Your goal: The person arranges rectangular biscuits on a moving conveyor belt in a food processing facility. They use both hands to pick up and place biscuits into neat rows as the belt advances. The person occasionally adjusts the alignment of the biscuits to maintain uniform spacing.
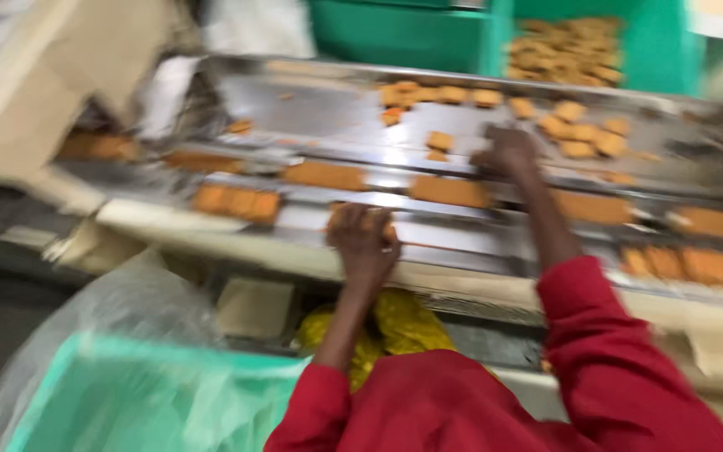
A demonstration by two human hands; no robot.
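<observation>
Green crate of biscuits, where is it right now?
In the head view, the green crate of biscuits sits at top right, beyond the far edge of the steel table, past the right hand.

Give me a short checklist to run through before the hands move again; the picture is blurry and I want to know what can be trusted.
1. Left hand on a stack of biscuits at the near lane: ok, it covers them.
2. Right hand reaching the loose biscuits on the steel tray: ok, whether it grips one: cannot tell.
3. Rows of biscuits lined up in the lanes: ok.
4. Green crate behind holds biscuits: ok.
5. Picture sharp enough to judge finger grip: not ok.
</observation>
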